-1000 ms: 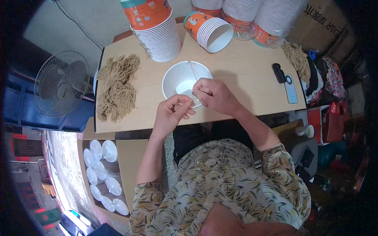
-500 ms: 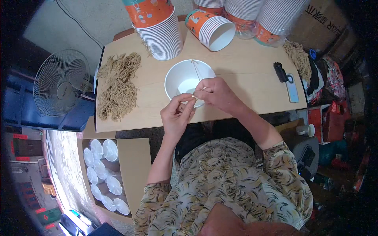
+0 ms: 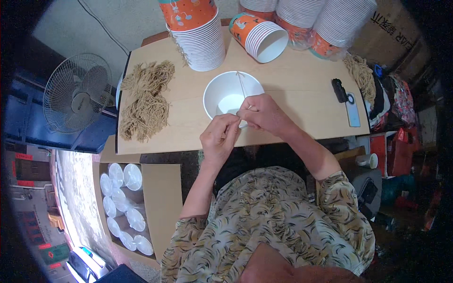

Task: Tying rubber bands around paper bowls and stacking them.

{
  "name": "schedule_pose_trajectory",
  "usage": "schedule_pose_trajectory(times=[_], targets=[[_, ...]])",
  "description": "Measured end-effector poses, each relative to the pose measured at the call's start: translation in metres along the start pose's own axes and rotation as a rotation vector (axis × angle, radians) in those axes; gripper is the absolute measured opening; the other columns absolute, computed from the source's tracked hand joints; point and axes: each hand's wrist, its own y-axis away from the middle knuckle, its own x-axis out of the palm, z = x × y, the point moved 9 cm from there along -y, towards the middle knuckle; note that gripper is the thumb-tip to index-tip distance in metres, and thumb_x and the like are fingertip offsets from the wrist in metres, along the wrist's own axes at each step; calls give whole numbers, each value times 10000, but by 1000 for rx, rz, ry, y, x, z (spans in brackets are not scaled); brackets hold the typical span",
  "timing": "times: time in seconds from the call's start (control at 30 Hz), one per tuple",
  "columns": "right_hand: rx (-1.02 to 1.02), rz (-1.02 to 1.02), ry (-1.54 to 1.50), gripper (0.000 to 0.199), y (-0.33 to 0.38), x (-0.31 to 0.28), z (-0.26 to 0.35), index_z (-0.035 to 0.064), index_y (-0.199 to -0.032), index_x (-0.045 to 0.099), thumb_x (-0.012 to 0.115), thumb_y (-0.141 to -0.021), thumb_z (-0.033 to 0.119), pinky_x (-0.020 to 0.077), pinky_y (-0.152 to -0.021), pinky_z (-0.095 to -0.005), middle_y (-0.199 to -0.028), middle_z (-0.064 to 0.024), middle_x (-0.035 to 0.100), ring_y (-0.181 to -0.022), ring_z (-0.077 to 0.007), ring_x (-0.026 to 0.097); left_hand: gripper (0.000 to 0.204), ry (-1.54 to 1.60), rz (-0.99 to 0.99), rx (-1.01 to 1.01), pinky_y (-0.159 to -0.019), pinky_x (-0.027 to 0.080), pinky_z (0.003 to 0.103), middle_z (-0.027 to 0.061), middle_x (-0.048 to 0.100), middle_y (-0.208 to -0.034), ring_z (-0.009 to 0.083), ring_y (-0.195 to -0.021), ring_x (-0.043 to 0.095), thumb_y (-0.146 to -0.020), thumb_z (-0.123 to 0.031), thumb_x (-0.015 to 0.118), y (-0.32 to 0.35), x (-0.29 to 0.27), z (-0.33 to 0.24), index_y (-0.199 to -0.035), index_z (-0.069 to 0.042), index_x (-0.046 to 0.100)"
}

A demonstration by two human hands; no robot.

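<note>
Both hands meet at the near rim of a white paper bowl (image 3: 228,96) standing upright on the pale wooden worktop (image 3: 302,87). Left hand (image 3: 219,137) pinched on a thin string (image 3: 242,86); right hand (image 3: 262,113) pinched on the same string, which runs taut across the bowl's mouth to its far rim.

Around it:
- Tall stack of orange paper bowls (image 3: 197,33) just behind, upside down.
- A second stack (image 3: 258,36) lying on its side, mouths toward the person.
- More stacks (image 3: 321,21) at the far right corner.
- Heap of tan string bundles (image 3: 145,99) well left of the bowl; a smaller bundle (image 3: 361,73) at the right edge.
- Small black tool (image 3: 339,90) beside a flat grey card (image 3: 352,109), right side.

Nothing lies between hands and bowl.

Off the worktop: standing fan (image 3: 78,96) to the left; cardboard box of white lids (image 3: 123,203) below; cluttered bags (image 3: 396,101) to the right.
</note>
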Motion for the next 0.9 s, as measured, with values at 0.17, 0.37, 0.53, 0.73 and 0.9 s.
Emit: schedule_pose_trajectory(times=[0.17, 0.37, 0.53, 0.73, 0.9], targets=[[29, 26, 15, 193, 0, -2, -5, -24, -826, 634, 654, -899, 154, 393, -446, -258, -566, -9, 558, -496, -70, 508, 81, 61, 45, -76, -612, 494, 210, 60, 678, -866, 74, -717, 616, -895, 23, 704, -4, 0, 3, -968, 4, 675], [-4, -11, -54, 101, 2, -2, 2, 14, -967, 616, 611, -953, 114, 399, -483, -224, -656, 9, 560, -536, -43, 492, 87, 384, 71, -496, -589, 461, 168, 37, 686, -896, 55, -708, 617, -954, -24, 664, 7, 1, 28, -1030, -10, 625], [-324, -15, -25, 88, 10, -10, 13, 39, -996, 625, 647, -911, 30, 441, -618, -214, -840, 10, 591, -715, -39, 539, 187, 592, 27, -701, -598, 484, 188, 45, 725, -863, 86, -697, 669, -964, -73, 666, 5, 3, 38, -1140, -10, 656], [-503, -132, 355, 186, 28, 0, 37, 16, -1010, 662, 739, -842, 37, 477, -643, -244, -867, -25, 622, -694, -99, 556, 162, 560, 99, -737, -604, 486, 184, 81, 743, -909, 98, -756, 694, -945, -88, 690, 8, 6, 52, -1079, 3, 703], [-529, -185, 370, 142, 25, 0, 25, 8, -974, 680, 742, -855, 55, 481, -615, -261, -849, -53, 644, -674, -123, 575, 152, 541, 125, -730, -615, 498, 188, 79, 743, -906, 109, -764, 699, -943, -82, 693, 8, 9, 50, -1063, 10, 702]])
